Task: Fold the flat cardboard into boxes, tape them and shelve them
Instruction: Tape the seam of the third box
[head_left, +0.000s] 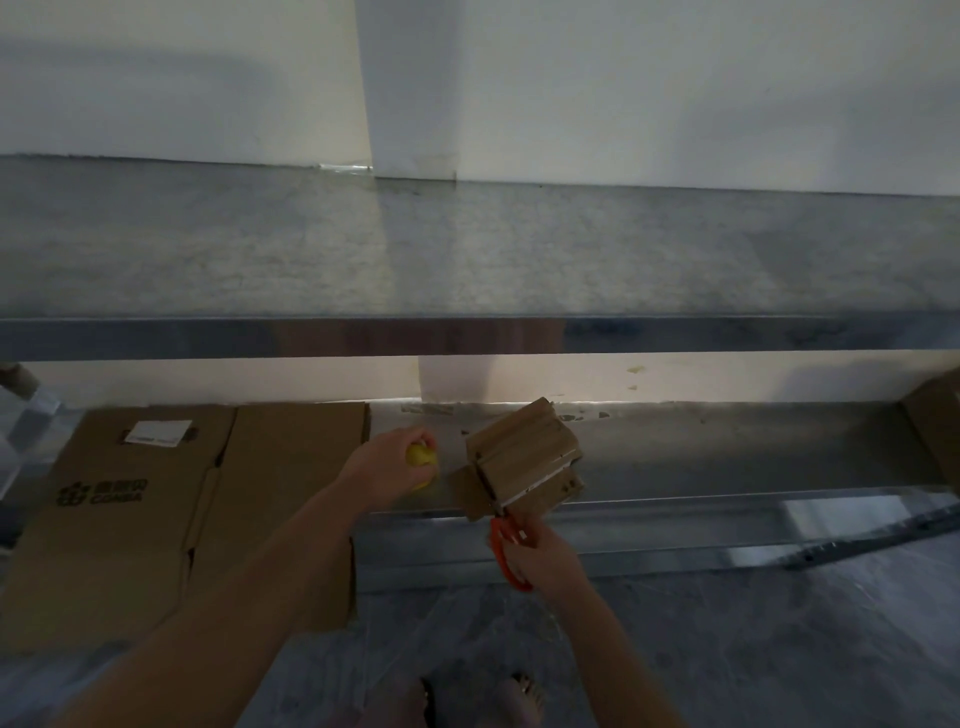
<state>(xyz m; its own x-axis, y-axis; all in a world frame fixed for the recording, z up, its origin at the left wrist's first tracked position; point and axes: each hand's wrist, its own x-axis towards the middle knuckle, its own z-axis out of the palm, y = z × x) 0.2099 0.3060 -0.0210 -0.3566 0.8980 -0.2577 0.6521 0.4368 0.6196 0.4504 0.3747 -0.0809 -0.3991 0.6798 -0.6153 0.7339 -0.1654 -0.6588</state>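
Both forearms (249, 587) are seen bare, with no sleeves, watch or rings visible; sandals (524, 691) appear to be worn, though blurred.

The lower metal shelf (727, 467) carries flat cardboard (182, 499) at nine o'clock and a small folded box (524, 457) at centre.

flat cardboard (156, 499) on lower shelf (727, 457), small box (524, 457) to its right

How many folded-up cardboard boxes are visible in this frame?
1: the small box on the lower shelf, near the right hand. The cardboard at the right edge is cut off, so unclear.
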